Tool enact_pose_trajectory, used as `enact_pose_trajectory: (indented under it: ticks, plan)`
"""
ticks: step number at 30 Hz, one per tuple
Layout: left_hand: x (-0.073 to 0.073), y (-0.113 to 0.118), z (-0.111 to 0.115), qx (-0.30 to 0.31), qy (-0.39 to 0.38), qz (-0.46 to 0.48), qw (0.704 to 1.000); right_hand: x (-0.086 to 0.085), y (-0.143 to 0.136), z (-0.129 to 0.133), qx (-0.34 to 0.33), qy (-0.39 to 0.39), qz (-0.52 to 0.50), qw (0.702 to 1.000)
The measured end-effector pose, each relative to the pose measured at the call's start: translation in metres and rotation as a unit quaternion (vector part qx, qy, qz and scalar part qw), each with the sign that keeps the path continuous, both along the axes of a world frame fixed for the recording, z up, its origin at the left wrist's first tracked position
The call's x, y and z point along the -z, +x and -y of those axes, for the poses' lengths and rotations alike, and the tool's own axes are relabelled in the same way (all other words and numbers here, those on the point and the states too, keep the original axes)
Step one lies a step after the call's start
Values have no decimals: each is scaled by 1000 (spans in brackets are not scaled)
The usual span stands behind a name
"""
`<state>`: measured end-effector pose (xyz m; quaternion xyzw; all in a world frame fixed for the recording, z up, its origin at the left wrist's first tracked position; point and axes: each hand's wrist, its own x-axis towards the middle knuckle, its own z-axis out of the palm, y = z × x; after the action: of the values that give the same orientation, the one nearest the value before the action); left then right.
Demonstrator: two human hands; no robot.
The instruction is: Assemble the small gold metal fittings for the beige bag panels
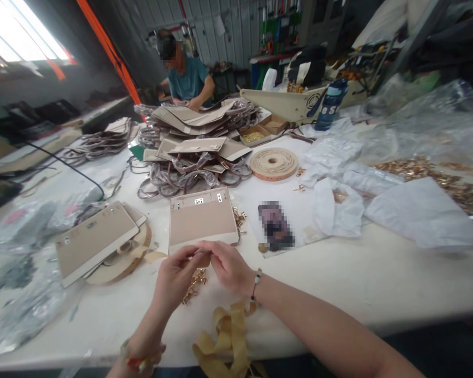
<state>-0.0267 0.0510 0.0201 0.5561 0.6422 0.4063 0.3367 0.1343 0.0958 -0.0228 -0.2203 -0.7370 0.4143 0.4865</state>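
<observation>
My left hand (181, 273) and my right hand (229, 266) meet over the table's near middle, fingertips pinched together. Whatever sits between them is too small and hidden to name. Right behind the fingers lies a flat beige bag panel (203, 223) with metal fittings along its top edge. Small gold-coloured metal pieces (197, 283) are heaped beneath my hands, and more gold pieces (239, 218) lie beside the panel's right edge. A yellowish tape strip (230, 336) hangs in loops over the table's front edge, below my right wrist.
Left, more beige panels (98, 239) rest on a tape roll (136, 262). Stacked panels with wrapped handles (197, 121) fill the back, near a co-worker (189, 79). Another tape roll (274, 163), a blue bottle (331, 105) and white plastic bags (421, 210) are to the right.
</observation>
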Motion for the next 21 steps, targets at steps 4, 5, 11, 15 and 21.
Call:
enact_pose_trajectory:
  ticks: [4, 5, 11, 15, 21]
  plan:
    - [3, 0, 7, -26, 84, -60, 994, 0, 0, 3, -35, -60, 15, 998]
    - [4, 1, 8, -25, 104, -84, 991, -1, 0, 3, -45, -96, 10, 994]
    - [-1, 9, 12, -23, 162, -137, 977, -9, 0, 1, -65, -241, -45, 967]
    - [-3, 13, 13, -47, 97, -88, 990, -10, -1, -6, -71, -293, -59, 952]
    - [-6, 14, 13, -85, 94, -126, 984, -14, 1, -7, -29, -237, -41, 970]
